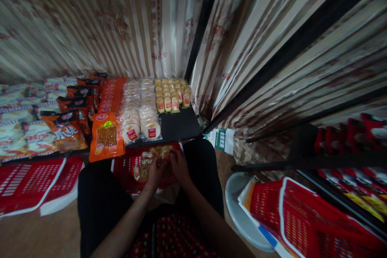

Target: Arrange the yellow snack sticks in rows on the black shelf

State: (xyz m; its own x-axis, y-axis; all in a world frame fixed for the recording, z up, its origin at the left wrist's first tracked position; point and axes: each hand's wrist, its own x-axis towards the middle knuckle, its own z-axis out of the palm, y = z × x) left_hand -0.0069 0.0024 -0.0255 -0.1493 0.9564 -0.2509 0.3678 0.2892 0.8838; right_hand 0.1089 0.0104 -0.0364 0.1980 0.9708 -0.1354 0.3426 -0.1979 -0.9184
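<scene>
Between my legs sits a red plastic basket (128, 163) holding several small wrapped snacks (140, 172). My left hand (155, 172) and my right hand (179, 166) are close together over it. Their fingers are closed around a small yellowish snack packet (165, 154), partly hidden by the fingers. Just beyond the basket, on a black shelf (179, 127), stand rows of similar small yellow snack packets (171, 104). Left of these lie clear packs of round white rice crackers (150, 127).
An orange bag of stick snacks (107, 133) overhangs the shelf edge, with orange-black bags (68, 129) and white bags (38, 139) further left. Another red basket (27, 181) is below. At right are a grey-white stool (234, 197), a red basket (302, 213) and a black frame bar (260, 167).
</scene>
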